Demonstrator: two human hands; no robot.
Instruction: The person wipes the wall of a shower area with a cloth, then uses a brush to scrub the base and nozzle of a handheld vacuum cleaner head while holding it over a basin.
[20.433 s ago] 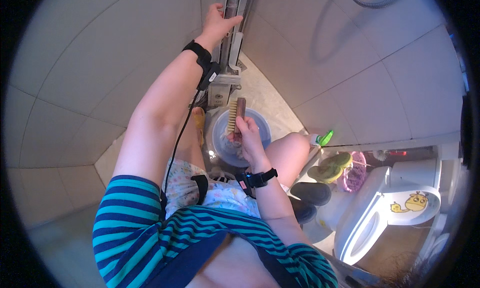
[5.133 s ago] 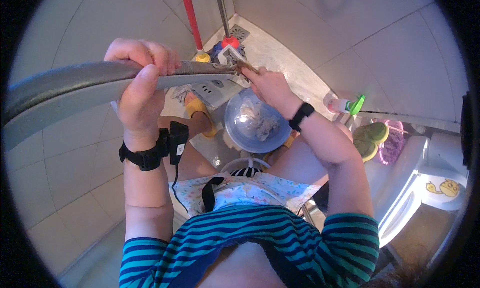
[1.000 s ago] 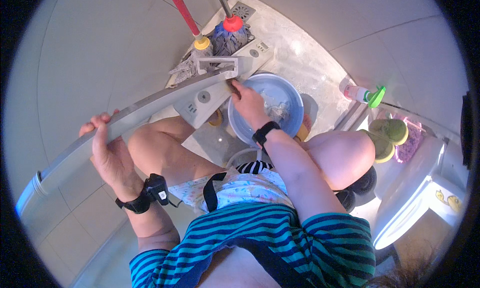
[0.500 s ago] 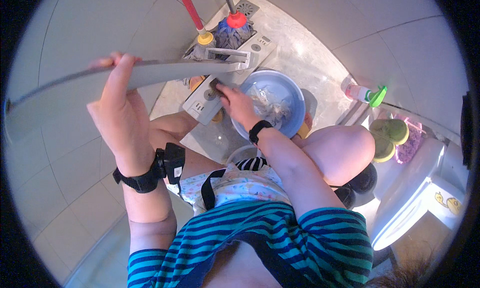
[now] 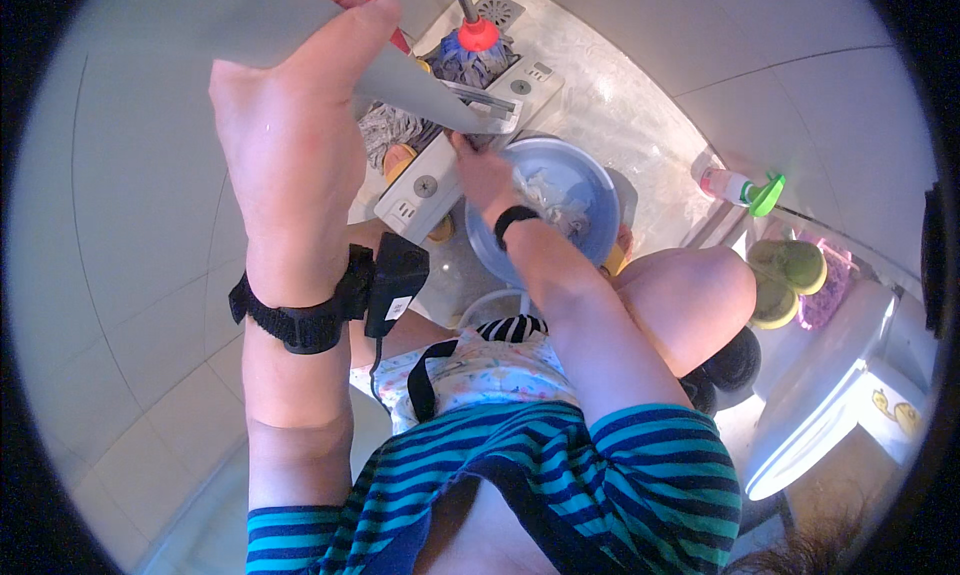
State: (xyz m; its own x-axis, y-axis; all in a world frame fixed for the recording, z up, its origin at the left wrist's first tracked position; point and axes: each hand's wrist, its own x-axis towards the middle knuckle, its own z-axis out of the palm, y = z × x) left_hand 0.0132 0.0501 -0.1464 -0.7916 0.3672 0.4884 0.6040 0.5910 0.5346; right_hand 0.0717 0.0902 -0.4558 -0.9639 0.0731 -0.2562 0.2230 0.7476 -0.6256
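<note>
My left hand (image 5: 300,125), raised high at the upper left, grips a long pale grey panel (image 5: 425,100) by its edge. The panel slants down to a frame-like end with a rectangular opening. My right hand (image 5: 485,187) reaches to a long white strip panel (image 5: 405,200) with slots and a round fitting, which lies across the floor beneath the grey panel. Its fingers are curled in over something dark and small, mostly hidden. Right beside this hand stands a blue basin (image 5: 482,243) holding water and a pale crumpled item (image 5: 560,210).
Two mops stand past the panels, one with a red collar (image 5: 478,35), near a floor drain (image 5: 499,10). At right lie a spray bottle (image 5: 725,186) with a green head, green shoes (image 5: 785,267) and a white toilet (image 5: 830,405). A yellow slipper (image 5: 398,161) shows beyond the strip panel.
My left hand has risen and moved right, lifting and tilting the grey panel. My right hand has slid up and right along the white strip panel.
</note>
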